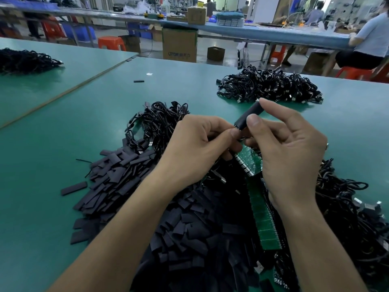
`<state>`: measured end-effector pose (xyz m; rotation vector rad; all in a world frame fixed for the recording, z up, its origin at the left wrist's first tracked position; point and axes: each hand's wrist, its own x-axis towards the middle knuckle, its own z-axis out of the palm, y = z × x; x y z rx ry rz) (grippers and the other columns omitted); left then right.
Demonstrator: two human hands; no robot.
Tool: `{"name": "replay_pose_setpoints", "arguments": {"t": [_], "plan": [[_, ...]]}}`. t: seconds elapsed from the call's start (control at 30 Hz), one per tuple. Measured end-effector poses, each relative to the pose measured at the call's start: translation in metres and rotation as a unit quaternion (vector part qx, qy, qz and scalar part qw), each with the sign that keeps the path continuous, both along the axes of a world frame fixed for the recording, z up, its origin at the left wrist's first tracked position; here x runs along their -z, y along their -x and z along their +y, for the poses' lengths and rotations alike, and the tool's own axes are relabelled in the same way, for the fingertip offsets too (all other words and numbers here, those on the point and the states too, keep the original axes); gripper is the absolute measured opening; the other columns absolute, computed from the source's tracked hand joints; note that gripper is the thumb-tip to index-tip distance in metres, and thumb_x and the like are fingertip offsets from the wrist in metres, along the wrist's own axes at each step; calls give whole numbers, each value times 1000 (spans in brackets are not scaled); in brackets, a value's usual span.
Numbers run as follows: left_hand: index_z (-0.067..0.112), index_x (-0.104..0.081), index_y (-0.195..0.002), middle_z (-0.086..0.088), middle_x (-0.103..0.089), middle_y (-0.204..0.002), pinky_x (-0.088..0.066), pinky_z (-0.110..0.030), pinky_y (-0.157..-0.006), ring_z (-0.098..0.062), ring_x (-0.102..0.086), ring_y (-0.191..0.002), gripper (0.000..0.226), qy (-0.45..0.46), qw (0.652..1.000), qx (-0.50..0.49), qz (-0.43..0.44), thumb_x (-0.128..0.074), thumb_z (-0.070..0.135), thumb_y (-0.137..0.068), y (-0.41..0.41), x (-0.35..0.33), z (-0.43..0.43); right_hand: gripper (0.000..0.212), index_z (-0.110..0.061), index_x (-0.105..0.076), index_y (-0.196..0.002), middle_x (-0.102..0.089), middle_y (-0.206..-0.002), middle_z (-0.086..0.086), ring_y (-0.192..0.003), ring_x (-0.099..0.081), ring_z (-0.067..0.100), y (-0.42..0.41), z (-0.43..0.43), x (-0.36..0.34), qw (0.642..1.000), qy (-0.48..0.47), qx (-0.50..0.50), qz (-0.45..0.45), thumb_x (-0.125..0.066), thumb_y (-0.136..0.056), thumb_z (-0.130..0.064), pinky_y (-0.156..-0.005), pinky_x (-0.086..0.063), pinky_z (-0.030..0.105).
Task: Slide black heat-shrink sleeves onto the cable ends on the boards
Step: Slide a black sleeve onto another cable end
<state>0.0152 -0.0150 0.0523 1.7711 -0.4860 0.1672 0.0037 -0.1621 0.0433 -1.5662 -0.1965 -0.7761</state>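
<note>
Broadly: we sit at a green work table (pixel 88 114), with other benches and seated people blurred behind it.

Three heaps of black cable lie on the table:
- the far cable heap (pixel 269 86), ahead and to the right
- the near cable heap (pixel 160 121), just beyond our left hand (pixel 195 148)
- the right cable heap (pixel 349 209), beside our right forearm

Closer in, left of and under our arms, spreads the sleeve pile (pixel 117 182), flat black heat-shrink pieces lying loose. Below our wrists a green board strip (pixel 264 216) runs lengthwise from the hands back toward us. Most of its edges are buried in cable.

Left hand: fingers curled, thumb and forefinger pinched on something small and dark at the near mouth of the held sleeve (pixel 249 116). It is probably a cable end, but the thumb hides it.

Right hand (pixel 294 148): thumb and forefinger clamped on the held sleeve, which is rounded open, not flat like those in the pile.

The relation that matters is this:
- The held sleeve is up off the table, between the two hands and above the far end of the board strip.
- Its long axis tilts from our left thumb up and away to the right, toward the far cable heap.
- Its near mouth therefore faces the left pinch, and the right hand has the tube itself.

We judge the step to be threading. The sleeve has to travel down its own axis toward the left fingers and the board, with the right hand pushing and the left steadying. If the two axes drift apart, the mouth is likely to snag.
</note>
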Motion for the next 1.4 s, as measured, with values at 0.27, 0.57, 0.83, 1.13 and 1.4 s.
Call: {"name": "replay_pose_setpoints", "arguments": {"t": [0.27, 0.57, 0.83, 1.13, 1.4], "plan": [[7, -76, -92, -3, -76, -76, -59, -27, -63, -13, -70, -63, 14, -11, 1000, -3, -11, -63, 12, -97, 0, -1, -1, 26, -34, -66, -111, -78, -80, -2, -65, -75, 19, 2, 0, 0, 998, -33, -52, 21, -73, -90, -19, -64, -60, 28], [29, -74, -100, 9, -74, -87, -50, -19, -70, -2, -67, -82, 26, -151, 988, 36, 9, -82, 42, -78, -3, -3, 14, 35, -25, -61, -119, -76, -79, 2, -67, -69, 13, 4, -8, -13, 992, -110, -47, 38, -71, -91, -8, -61, -51, 22], [23, -76, -83, 8, -68, -63, -42, -12, -51, 1, -53, -48, 17, -250, 968, -31, 0, -71, 38, -91, -5, -4, 17, 25, -8, -61, -117, -74, -75, 4, -68, -70, 18, 4, -10, -17, 972, -217, -71, 64, -65, -93, -2, -66, -55, 25], [25, -74, -81, 10, -73, -75, -54, -22, -44, -6, -69, -58, 20, 14, 973, -228, -9, -63, 27, -97, -12, -14, 29, 35, -18, -55, -130, -77, -90, 9, -76, -74, 21, 7, -8, -17, 968, -179, -113, 138, -62, -97, -9, -65, -56, 23], [11, -71, -81, 2, -67, -65, -46, -19, -40, -7, -57, -42, 24, 154, 934, -303, 109, -57, 19, -100, -73, 1, 31, 13, -14, -72, -100, -77, -87, 8, -69, -70, 16, 8, -8, -14, 966, -110, -135, 192, -58, -99, -13, -57, -51, 22]]}}
